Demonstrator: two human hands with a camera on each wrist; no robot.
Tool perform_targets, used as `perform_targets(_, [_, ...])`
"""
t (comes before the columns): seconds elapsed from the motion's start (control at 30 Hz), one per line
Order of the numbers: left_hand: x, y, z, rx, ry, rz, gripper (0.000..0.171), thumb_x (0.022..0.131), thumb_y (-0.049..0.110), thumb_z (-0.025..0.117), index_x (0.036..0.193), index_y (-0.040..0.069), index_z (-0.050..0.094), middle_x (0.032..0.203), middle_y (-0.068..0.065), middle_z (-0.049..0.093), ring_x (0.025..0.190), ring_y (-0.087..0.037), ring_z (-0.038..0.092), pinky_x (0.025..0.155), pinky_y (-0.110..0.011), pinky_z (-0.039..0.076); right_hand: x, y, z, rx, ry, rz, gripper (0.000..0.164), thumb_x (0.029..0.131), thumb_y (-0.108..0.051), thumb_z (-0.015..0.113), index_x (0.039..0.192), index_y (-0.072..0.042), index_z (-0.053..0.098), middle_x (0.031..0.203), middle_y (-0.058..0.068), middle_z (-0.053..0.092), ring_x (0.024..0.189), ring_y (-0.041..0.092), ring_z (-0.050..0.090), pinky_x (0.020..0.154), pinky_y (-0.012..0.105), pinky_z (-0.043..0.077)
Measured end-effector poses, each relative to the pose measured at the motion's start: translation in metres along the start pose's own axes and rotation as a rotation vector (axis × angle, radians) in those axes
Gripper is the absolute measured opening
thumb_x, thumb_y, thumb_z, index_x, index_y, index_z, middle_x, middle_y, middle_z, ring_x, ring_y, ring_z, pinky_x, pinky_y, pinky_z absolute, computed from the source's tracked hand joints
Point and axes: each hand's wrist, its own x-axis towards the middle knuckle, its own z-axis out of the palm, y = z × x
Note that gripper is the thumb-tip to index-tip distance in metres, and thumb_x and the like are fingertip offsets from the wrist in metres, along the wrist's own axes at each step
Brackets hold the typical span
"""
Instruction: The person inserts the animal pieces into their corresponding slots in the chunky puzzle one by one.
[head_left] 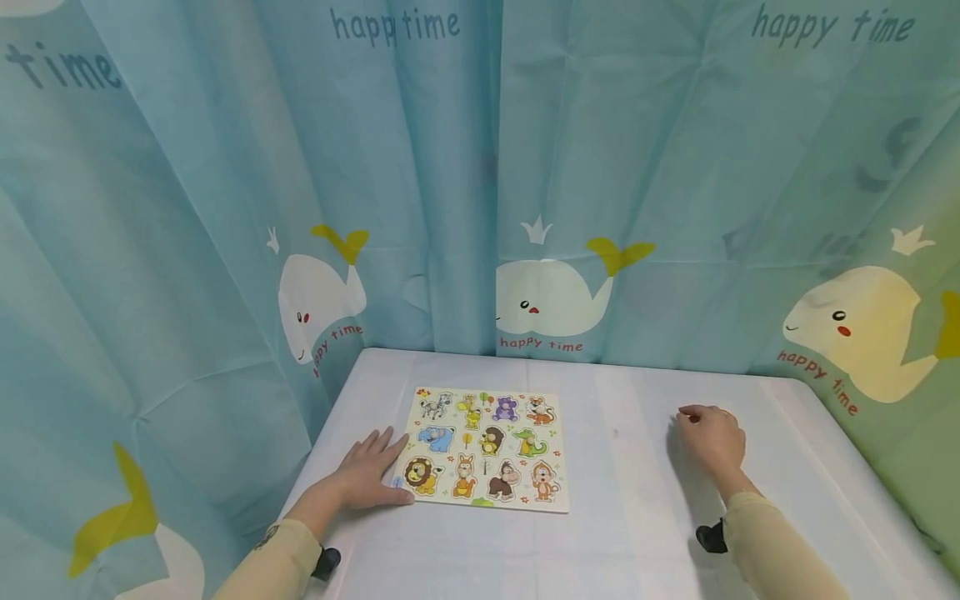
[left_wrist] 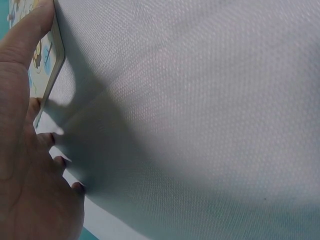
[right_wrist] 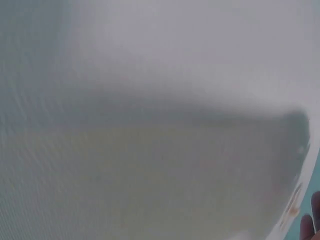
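A wooden animal puzzle board [head_left: 477, 446] lies flat on the table, showing a lion [head_left: 422, 477], a blue elephant [head_left: 435, 439], a green crocodile [head_left: 531, 443] and several other animals. My left hand [head_left: 367, 477] rests at its left side, fingers spread, with the thumb along the near left corner. In the left wrist view, that thumb [left_wrist: 30, 35] lies against the board's edge [left_wrist: 59, 52]. Well to the right of the board, my right hand [head_left: 712, 437] hovers over the table with loosely curled fingers and no object visible in it. Only two fingertips [right_wrist: 307, 227] show in the right wrist view.
A white cloth [head_left: 607, 467] covers the table. Behind it and at the left and right hang blue-green curtains [head_left: 450, 167] printed with whales and lettering. Dark wrist straps [head_left: 711, 537] sit by the light sleeves [head_left: 772, 550].
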Motion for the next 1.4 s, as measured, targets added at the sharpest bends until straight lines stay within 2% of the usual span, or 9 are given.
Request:
perform_targets(0.27, [0.0, 0.0, 0.001, -0.007, 0.001, -0.012, 0.106, 0.079, 0.06, 0.079, 0.159, 0.007, 0.035, 0.166, -0.025, 0.02, 0.153, -0.048, 0.012, 0.122, -0.065, 0.011, 0.006, 0.029, -0.011, 0.032, -0.014, 0.204, 0.039, 0.101, -0.022, 0.053, 0.125, 0.007, 0.066, 0.118, 0.031, 0.064, 0.104, 0.049, 0.05, 0.085, 0.063, 0.036])
perform_targets(0.5, [0.0, -0.001, 0.001, -0.009, -0.009, -0.008, 0.106, 0.08, 0.06, 0.079, 0.16, 0.007, 0.034, 0.166, -0.025, 0.02, 0.153, -0.047, 0.012, 0.123, -0.064, 0.01, 0.006, 0.035, -0.017, 0.038, -0.015, 0.314, 0.044, 0.102, -0.025, 0.049, 0.13, 0.008, 0.061, 0.128, 0.034, 0.058, 0.11, 0.052, 0.045, 0.088, 0.064, 0.034])
perform_targets(0.9, [-0.001, 0.0, 0.002, -0.01, -0.005, -0.023, 0.106, 0.079, 0.06, 0.079, 0.16, 0.008, 0.035, 0.167, -0.023, 0.02, 0.153, -0.045, 0.012, 0.123, -0.063, 0.011, 0.012, 0.035, -0.015, 0.03, 0.036, 0.367, 0.046, 0.1, -0.025, 0.048, 0.124, 0.013, 0.06, 0.122, 0.036, 0.058, 0.109, 0.053, 0.044, 0.089, 0.066, 0.033])
perform_targets(1.23, [0.001, -0.002, 0.003, 0.0, -0.005, -0.015, 0.107, 0.079, 0.063, 0.078, 0.16, 0.008, 0.034, 0.167, -0.023, 0.02, 0.153, -0.046, 0.013, 0.123, -0.063, 0.011, 0.019, 0.033, -0.015, 0.018, 0.018, 0.346, 0.044, 0.101, -0.024, 0.05, 0.124, 0.012, 0.06, 0.122, 0.037, 0.056, 0.111, 0.057, 0.043, 0.09, 0.069, 0.033])
perform_targets(1.4, [0.001, -0.004, 0.004, 0.002, -0.005, -0.013, 0.108, 0.079, 0.064, 0.078, 0.16, 0.008, 0.033, 0.167, -0.023, 0.02, 0.153, -0.045, 0.013, 0.123, -0.063, 0.012, 0.021, 0.032, -0.014, 0.011, 0.009, 0.365, 0.042, 0.1, -0.022, 0.051, 0.123, 0.012, 0.059, 0.121, 0.037, 0.056, 0.111, 0.057, 0.042, 0.091, 0.068, 0.033])
